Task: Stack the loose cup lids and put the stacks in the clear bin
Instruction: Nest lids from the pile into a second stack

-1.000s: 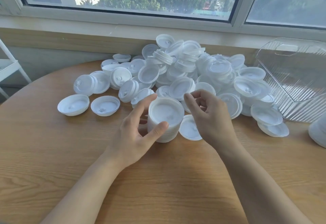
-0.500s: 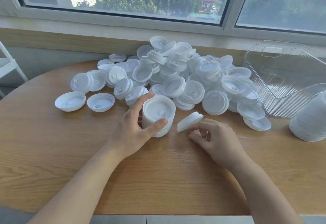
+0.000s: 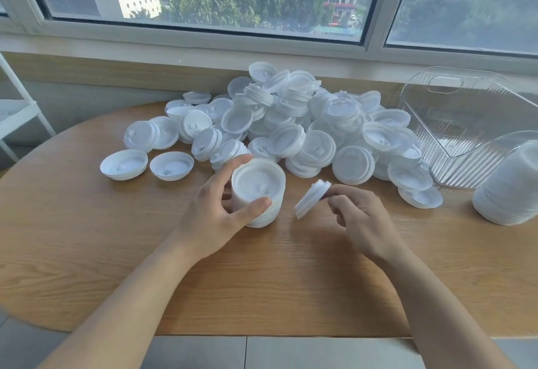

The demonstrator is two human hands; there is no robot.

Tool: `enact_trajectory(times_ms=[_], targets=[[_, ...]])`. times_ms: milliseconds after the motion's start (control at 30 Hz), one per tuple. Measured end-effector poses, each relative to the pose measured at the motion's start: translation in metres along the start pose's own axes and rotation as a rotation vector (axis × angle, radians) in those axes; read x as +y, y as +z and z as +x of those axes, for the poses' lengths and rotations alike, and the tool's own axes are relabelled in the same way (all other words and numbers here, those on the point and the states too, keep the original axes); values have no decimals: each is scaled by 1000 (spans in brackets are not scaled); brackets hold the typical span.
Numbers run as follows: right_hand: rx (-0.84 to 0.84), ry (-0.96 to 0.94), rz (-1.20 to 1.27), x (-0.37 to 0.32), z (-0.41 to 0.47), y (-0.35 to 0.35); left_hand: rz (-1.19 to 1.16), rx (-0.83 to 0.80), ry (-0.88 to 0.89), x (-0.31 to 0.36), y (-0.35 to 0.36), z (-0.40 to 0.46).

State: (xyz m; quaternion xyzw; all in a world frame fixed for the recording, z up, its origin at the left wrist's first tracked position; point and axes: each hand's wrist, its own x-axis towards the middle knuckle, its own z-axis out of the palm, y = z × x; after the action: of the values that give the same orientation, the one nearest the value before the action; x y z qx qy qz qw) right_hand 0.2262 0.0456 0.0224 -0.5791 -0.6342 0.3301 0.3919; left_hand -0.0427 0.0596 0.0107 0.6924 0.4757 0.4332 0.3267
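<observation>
A short stack of white cup lids (image 3: pixel 259 194) stands on the round wooden table (image 3: pixel 87 252). My left hand (image 3: pixel 215 211) grips its side, thumb in front and fingers behind. Just right of the stack, my right hand (image 3: pixel 358 217) pinches a single white lid (image 3: pixel 311 198), tilted on edge above the table. Behind both lies a big heap of loose white lids (image 3: pixel 305 127). The clear bin (image 3: pixel 471 124) lies tipped at the far right with no lids visible in it.
A finished stack of lids (image 3: pixel 506 185) stands at the right edge, in front of the bin. Two upturned lids (image 3: pixel 145 165) lie apart at the left. A white shelf frame (image 3: pixel 17 115) is off the table's left; the window sill runs behind.
My right hand drew back from the heap with one lid pinched, then lifted and tilted it beside the stack. My left hand kept its grip on the stack.
</observation>
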Motion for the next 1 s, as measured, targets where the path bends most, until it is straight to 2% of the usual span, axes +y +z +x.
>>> enact_trajectory(times_ms=[67, 133, 233, 467, 633, 733, 833, 900, 1000], targets=[[5, 25, 190, -6, -1, -1, 9, -9, 2, 0, -3, -1], [-1, 7, 222, -9, -1, 0, 12, -16, 9, 0, -6, -3], [30, -69, 21, -6, 1, 6, 26, -14, 21, -4, -10, -5], [28, -121, -460, 11, 14, 17, 12, -6, 19, -9, -14, -7], [91, -185, -554, 11, 17, 25, -18, -25, 8, -9, -10, -6], [245, -287, -487, 8, 18, 27, -20, -31, 5, -10, -9, -5], [392, -426, -238, -12, 11, 27, -12, -36, -1, -10, -9, -6], [395, -500, -155, -28, 3, 30, -20, -42, -9, -8, -8, -7], [302, -569, -142, -34, -3, 39, -28, -47, -5, -6, -6, -6]])
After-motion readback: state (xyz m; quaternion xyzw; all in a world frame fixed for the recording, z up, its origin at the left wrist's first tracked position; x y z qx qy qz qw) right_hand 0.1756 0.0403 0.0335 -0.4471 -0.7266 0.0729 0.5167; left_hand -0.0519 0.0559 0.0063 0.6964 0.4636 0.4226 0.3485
